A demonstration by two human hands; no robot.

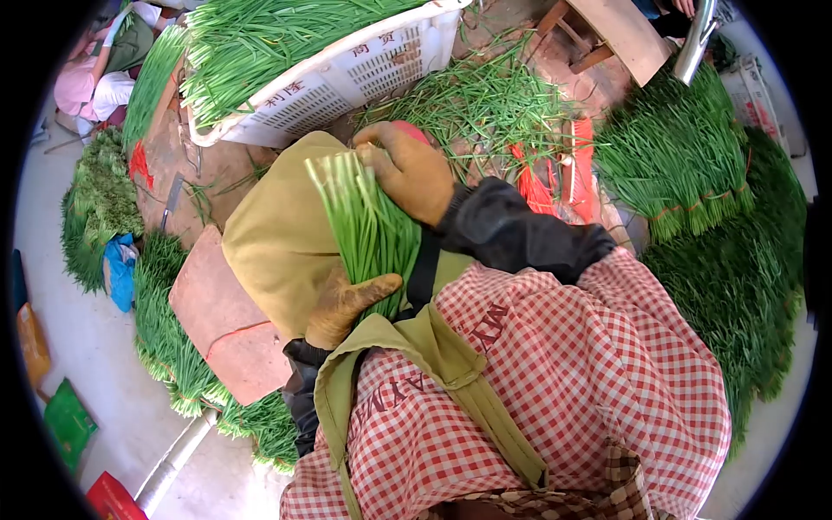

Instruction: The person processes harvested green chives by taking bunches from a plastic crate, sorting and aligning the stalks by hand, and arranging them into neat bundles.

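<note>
A bundle of green chives (373,230) lies across my lap on the olive apron (273,208), its pale cut ends pointing away from me. My left hand (342,303), in a stained tan glove, is closed around the lower, leafy part, with the thumb across the stalks. Up by the pale ends, my right hand (412,173), in a matching glove, is closed against the bundle's right side with fingers curled at the stalks. Parts of the fingers of both hands are hidden by the gloves' angle and the chives.
A white plastic crate (321,100) full of chives stands ahead. Loose chives (494,104) and red ties (536,182) lie beyond my right hand. Tied chive bundles (685,156) stand at right. A knife (172,199) lies left; another person (95,74) sits far left.
</note>
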